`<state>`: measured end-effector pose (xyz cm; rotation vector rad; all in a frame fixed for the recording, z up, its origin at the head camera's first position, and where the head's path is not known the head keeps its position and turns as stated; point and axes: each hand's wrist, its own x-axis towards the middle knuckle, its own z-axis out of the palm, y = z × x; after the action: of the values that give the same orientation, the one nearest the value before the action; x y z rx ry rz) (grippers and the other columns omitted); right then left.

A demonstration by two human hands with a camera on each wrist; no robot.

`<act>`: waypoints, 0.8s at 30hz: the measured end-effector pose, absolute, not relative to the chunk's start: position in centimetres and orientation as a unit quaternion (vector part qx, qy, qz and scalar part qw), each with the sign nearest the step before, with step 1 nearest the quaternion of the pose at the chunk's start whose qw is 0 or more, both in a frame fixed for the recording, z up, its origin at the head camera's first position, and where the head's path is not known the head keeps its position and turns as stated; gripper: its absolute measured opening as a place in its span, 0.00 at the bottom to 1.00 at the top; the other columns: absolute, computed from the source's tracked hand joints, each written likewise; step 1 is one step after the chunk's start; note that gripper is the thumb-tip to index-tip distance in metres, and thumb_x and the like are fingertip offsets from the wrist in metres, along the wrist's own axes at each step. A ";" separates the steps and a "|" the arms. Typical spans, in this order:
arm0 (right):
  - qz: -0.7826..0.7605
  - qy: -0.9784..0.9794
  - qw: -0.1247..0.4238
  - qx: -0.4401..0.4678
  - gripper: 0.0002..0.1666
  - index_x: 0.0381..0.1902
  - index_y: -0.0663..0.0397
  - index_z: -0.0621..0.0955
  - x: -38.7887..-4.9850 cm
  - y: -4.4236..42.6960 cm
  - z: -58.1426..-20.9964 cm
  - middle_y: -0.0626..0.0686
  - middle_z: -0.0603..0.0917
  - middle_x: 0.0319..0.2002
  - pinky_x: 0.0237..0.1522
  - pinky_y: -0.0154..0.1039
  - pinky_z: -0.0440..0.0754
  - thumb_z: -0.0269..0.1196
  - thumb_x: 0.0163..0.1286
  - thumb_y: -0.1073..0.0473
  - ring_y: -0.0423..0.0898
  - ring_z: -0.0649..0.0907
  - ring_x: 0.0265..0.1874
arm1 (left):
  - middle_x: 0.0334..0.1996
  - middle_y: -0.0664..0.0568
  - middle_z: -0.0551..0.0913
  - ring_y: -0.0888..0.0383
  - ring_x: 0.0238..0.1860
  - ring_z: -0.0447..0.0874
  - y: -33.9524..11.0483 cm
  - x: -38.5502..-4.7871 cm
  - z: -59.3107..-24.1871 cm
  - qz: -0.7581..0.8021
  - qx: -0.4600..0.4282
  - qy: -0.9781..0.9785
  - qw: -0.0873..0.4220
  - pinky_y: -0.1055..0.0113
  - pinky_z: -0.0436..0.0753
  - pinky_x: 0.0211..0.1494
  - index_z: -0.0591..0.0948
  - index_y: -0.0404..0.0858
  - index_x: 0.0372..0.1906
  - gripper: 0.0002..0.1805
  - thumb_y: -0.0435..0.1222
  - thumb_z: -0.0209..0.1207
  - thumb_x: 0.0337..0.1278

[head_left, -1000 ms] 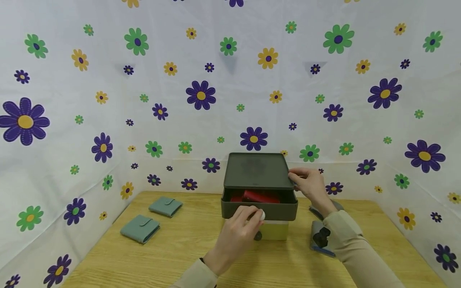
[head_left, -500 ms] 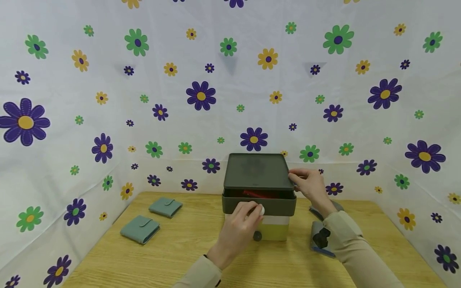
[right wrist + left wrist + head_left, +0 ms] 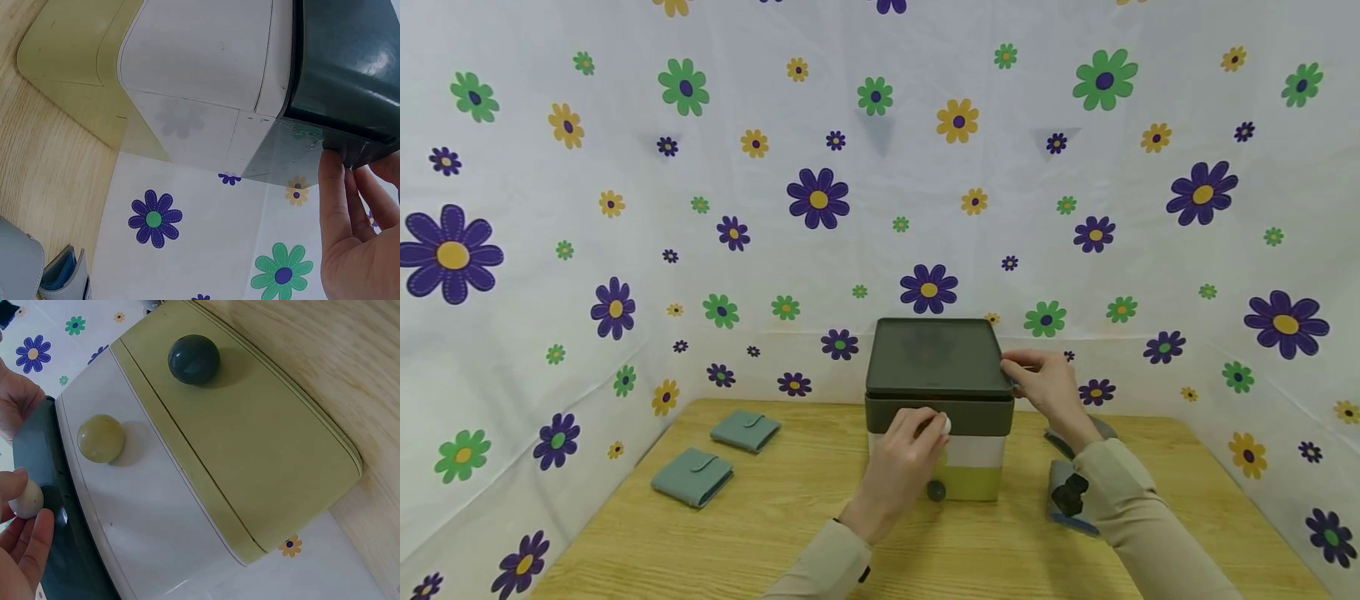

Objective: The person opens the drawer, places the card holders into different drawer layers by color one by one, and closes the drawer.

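Observation:
A small drawer cabinet point(image 3: 934, 354) stands on the table with a dark green top drawer point(image 3: 887, 414), a white middle one point(image 3: 147, 506) and a yellow-green bottom one point(image 3: 262, 444). My left hand point(image 3: 901, 467) pinches the white round knob point(image 3: 28, 501) of the top drawer, which is nearly closed. Only a thin dark gap shows under the cabinet's top, and whatever lies inside is almost wholly hidden. At the upper right edge of the cabinet, my right hand point(image 3: 1047, 387) holds the dark casing with its fingertips.
Two grey-green wallets, one nearer point(image 3: 692, 477) and one farther point(image 3: 746, 430), lie on the table's left. More grey-blue wallets point(image 3: 1060, 483) sit to the right, partly behind the right sleeve. A flowered white cloth point(image 3: 760, 292) surrounds the wooden table point(image 3: 760, 533).
The top drawer has slid inward as my left hand moved away from me with its knob. The red wallet-like item inside has gone from sight. My right hand has stayed in place.

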<state>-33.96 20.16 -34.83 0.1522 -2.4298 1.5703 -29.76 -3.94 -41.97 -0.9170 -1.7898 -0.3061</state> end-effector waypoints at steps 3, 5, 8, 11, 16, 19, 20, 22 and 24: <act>0.538 -0.833 0.121 0.050 0.21 0.59 0.58 0.81 -33.9 20.1 -34.8 0.63 0.81 0.56 0.43 0.40 0.87 0.59 0.73 0.55 0.43 0.85 0.40 | 0.42 0.47 0.81 0.55 0.42 0.80 -3.8 -30.0 -42.0 -0.128 -0.381 -0.747 0.530 0.74 0.84 0.44 0.85 0.35 0.46 0.14 0.34 0.69 0.54; 0.538 -0.833 0.120 0.047 0.21 0.58 0.58 0.81 -33.9 20.1 -34.8 0.63 0.81 0.56 0.42 0.39 0.86 0.59 0.73 0.55 0.42 0.85 0.39 | 0.42 0.47 0.81 0.56 0.42 0.80 -3.7 -30.1 -42.0 -0.135 -0.378 -0.749 0.527 0.74 0.84 0.44 0.85 0.36 0.46 0.14 0.34 0.69 0.54; 0.539 -0.833 0.120 0.044 0.20 0.59 0.58 0.81 -33.9 20.0 -34.7 0.63 0.82 0.56 0.40 0.36 0.86 0.59 0.73 0.55 0.41 0.85 0.37 | 0.42 0.48 0.81 0.56 0.42 0.80 -3.6 -30.3 -42.0 -0.150 -0.374 -0.752 0.521 0.73 0.84 0.44 0.85 0.36 0.46 0.13 0.34 0.69 0.55; 0.540 -0.832 0.120 0.043 0.20 0.59 0.59 0.81 -33.9 20.0 -34.7 0.63 0.82 0.56 0.38 0.33 0.85 0.59 0.73 0.56 0.40 0.84 0.36 | 0.42 0.48 0.81 0.56 0.42 0.80 -3.5 -30.5 -42.0 -0.159 -0.367 -0.756 0.518 0.72 0.84 0.44 0.85 0.36 0.46 0.13 0.33 0.68 0.55; 0.538 -0.834 0.117 0.040 0.21 0.59 0.58 0.80 -33.8 20.0 -34.7 0.63 0.81 0.56 0.37 0.31 0.84 0.59 0.73 0.55 0.40 0.84 0.36 | 0.42 0.49 0.81 0.56 0.42 0.80 -3.5 -30.7 -42.2 -0.162 -0.362 -0.758 0.519 0.72 0.84 0.44 0.86 0.37 0.46 0.13 0.33 0.69 0.54; 0.537 -0.834 0.119 0.045 0.21 0.59 0.58 0.80 -33.8 20.0 -34.7 0.63 0.82 0.55 0.37 0.32 0.84 0.59 0.73 0.55 0.39 0.84 0.35 | 0.42 0.49 0.81 0.56 0.42 0.80 -3.5 -30.7 -42.1 -0.165 -0.363 -0.756 0.519 0.72 0.84 0.45 0.86 0.37 0.46 0.13 0.33 0.69 0.54; 0.537 -0.834 0.121 0.047 0.21 0.59 0.58 0.80 -33.8 20.0 -34.8 0.63 0.82 0.55 0.37 0.32 0.84 0.59 0.73 0.54 0.39 0.84 0.34 | 0.42 0.49 0.81 0.56 0.42 0.80 -3.5 -30.7 -42.0 -0.167 -0.364 -0.755 0.519 0.72 0.84 0.45 0.86 0.37 0.46 0.13 0.33 0.69 0.54; 0.536 -0.833 0.124 0.054 0.21 0.59 0.58 0.80 -33.8 20.1 -34.8 0.63 0.82 0.55 0.37 0.33 0.85 0.59 0.73 0.54 0.39 0.84 0.33 | 0.41 0.49 0.81 0.56 0.42 0.80 -3.5 -30.7 -41.9 -0.173 -0.365 -0.755 0.516 0.72 0.84 0.45 0.86 0.36 0.45 0.13 0.33 0.69 0.54; 0.537 -0.832 0.126 0.058 0.21 0.59 0.58 0.80 -33.8 20.1 -34.9 0.64 0.83 0.54 0.37 0.34 0.85 0.59 0.73 0.54 0.38 0.84 0.33 | 0.41 0.49 0.82 0.56 0.42 0.80 -3.5 -30.6 -41.8 -0.178 -0.366 -0.756 0.512 0.72 0.84 0.45 0.86 0.36 0.45 0.12 0.33 0.69 0.54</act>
<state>-33.79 20.08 -34.86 0.1700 -2.4219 1.5640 -30.64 -3.49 -41.83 -0.8794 -1.8198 -0.4286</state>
